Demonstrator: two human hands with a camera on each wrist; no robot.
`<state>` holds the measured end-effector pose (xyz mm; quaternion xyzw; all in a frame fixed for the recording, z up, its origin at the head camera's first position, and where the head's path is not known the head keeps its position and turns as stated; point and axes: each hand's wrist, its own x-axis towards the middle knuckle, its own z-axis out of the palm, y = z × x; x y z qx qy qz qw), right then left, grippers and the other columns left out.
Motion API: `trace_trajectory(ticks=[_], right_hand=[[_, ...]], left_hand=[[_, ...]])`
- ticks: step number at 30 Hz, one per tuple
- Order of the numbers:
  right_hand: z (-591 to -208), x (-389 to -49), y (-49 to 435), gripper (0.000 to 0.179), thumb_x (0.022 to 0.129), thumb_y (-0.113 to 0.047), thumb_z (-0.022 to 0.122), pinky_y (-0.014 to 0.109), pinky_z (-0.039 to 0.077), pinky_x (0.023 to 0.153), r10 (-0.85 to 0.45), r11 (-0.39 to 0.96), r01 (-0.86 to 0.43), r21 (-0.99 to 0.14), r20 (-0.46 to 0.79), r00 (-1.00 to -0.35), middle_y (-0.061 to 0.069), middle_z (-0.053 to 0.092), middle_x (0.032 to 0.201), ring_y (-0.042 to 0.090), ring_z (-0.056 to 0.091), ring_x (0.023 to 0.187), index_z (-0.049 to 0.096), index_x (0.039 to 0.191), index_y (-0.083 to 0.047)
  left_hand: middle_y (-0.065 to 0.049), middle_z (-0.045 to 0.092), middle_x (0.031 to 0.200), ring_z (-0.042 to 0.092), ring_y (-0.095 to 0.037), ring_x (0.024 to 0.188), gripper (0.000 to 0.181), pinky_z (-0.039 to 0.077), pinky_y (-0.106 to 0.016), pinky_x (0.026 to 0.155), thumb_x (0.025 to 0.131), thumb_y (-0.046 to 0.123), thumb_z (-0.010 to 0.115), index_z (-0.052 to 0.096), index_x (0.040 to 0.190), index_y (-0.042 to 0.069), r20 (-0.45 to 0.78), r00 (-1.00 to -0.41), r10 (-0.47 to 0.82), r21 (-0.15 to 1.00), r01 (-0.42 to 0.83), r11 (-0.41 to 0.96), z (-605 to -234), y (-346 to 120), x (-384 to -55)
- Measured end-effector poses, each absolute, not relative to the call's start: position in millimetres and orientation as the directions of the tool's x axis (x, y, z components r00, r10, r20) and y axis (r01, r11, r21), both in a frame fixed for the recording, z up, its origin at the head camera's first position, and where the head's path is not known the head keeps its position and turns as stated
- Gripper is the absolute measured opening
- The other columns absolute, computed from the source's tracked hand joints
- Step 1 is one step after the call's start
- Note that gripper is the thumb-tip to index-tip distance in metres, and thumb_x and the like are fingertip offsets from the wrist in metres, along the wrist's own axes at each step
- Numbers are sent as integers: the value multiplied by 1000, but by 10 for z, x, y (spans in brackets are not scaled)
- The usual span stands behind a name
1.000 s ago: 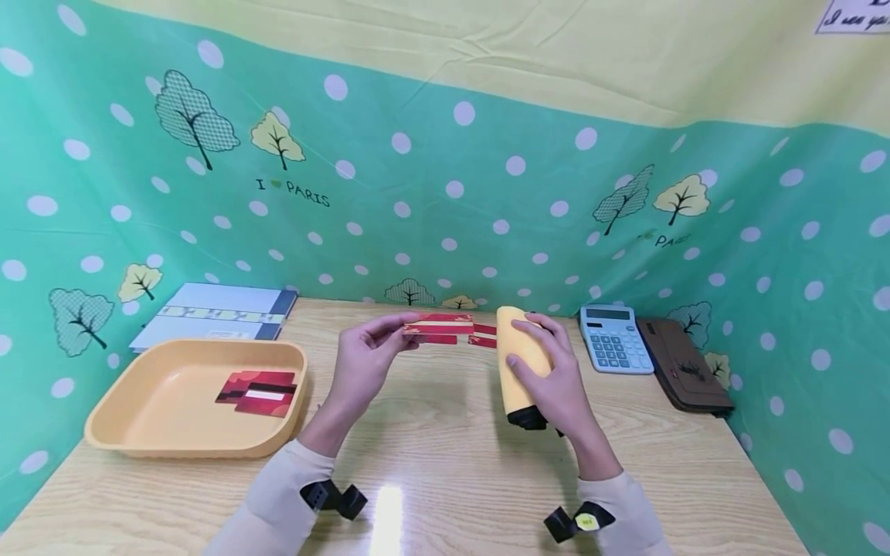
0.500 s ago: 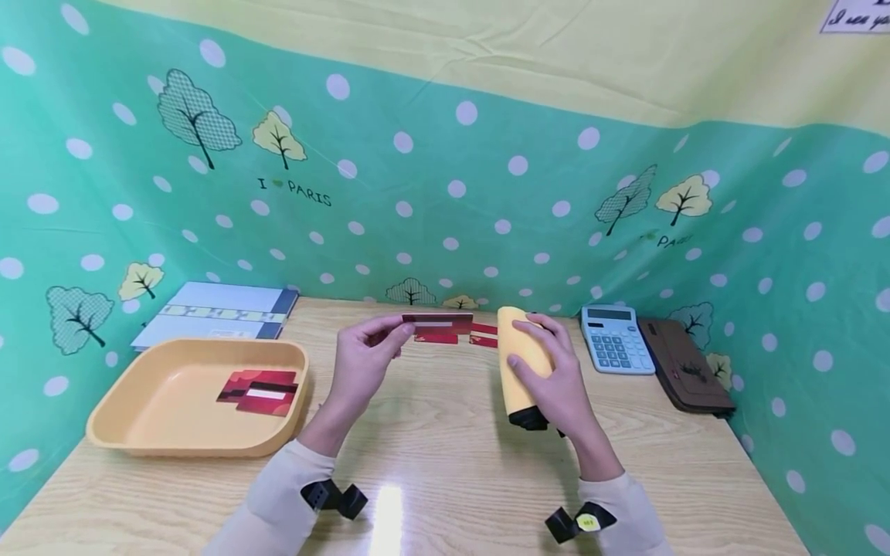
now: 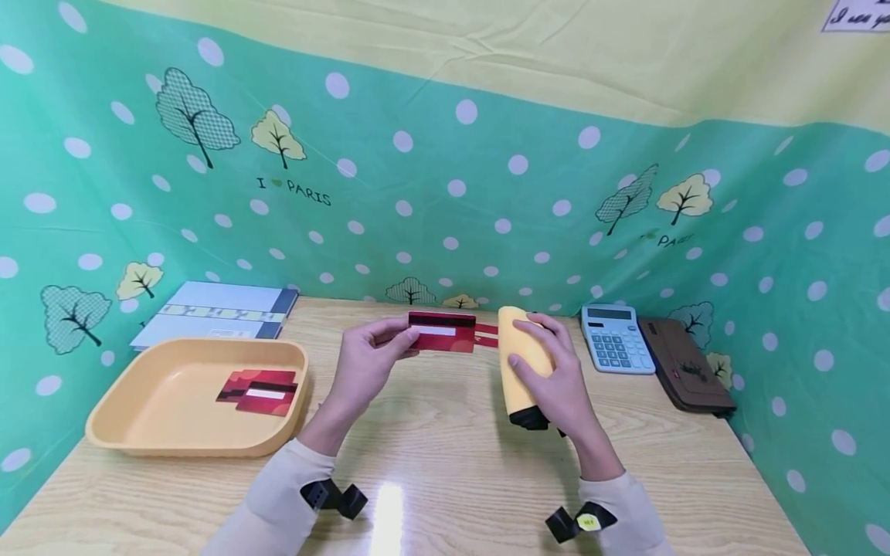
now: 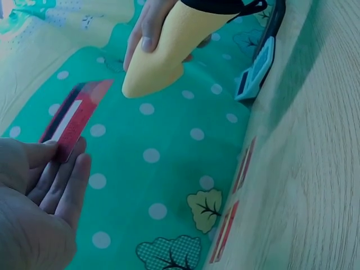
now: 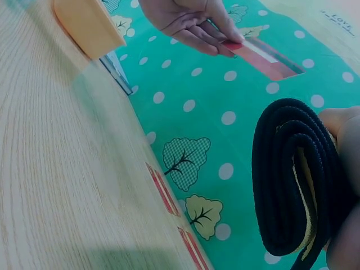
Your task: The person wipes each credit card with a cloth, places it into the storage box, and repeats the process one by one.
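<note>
My left hand pinches a red bank card by its left end, between thumb and fingers. The card's back faces me, with a black stripe and a white strip, above the table. My right hand grips a rolled yellow cloth with black edging. In the right wrist view the roll's black end shows its wound layers. The held card stands apart from the roll. Two red cards lie on the table beyond; one table card shows between held card and roll, and both appear in the left wrist view.
A peach tray on the left contains red cards. Behind it lies a pale blue folder. At the back right are a light blue calculator and a brown zip case. A green dotted curtain closes off the back and sides.
My left hand has turned the held card over from its gold-and-white striped face to its black-striped back, then tilted it to face me. The right hand keeps its grip on the roll, almost still.
</note>
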<state>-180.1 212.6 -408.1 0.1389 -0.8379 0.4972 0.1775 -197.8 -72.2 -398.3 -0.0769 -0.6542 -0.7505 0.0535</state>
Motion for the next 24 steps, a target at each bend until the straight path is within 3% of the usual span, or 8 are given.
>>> trace_trajectory(ticks=[8,19,24], right_hand=[[-4070,-1802,2137,47,94,-12,76,20,48,88,-58,460,-414,-786,438,-897,-1,44,154,17,46,126,65,138,-24],[-4018,-1787,2140,47,95,-14,75,26,47,88,-45,474,-393,-788,424,-904,-2,43,155,20,47,126,64,139,-25],[-3998,-1772,2118,47,95,-13,75,26,47,88,-51,467,-401,-788,429,-902,-3,43,155,18,46,125,65,138,-26]], left_hand=[[-19,79,100,78,-10,77,40,68,-33,80,94,-3,71,64,133,-4,200,-979,47,970,191,-149,-3997,-729,-1997],[-23,78,102,78,-15,81,44,67,-32,81,94,-4,69,65,136,8,191,-980,57,980,187,-67,-4012,-719,-2023],[-28,76,105,78,-18,83,44,67,-32,81,94,-4,68,64,137,8,174,-983,64,983,170,-64,-4022,-704,-2035]])
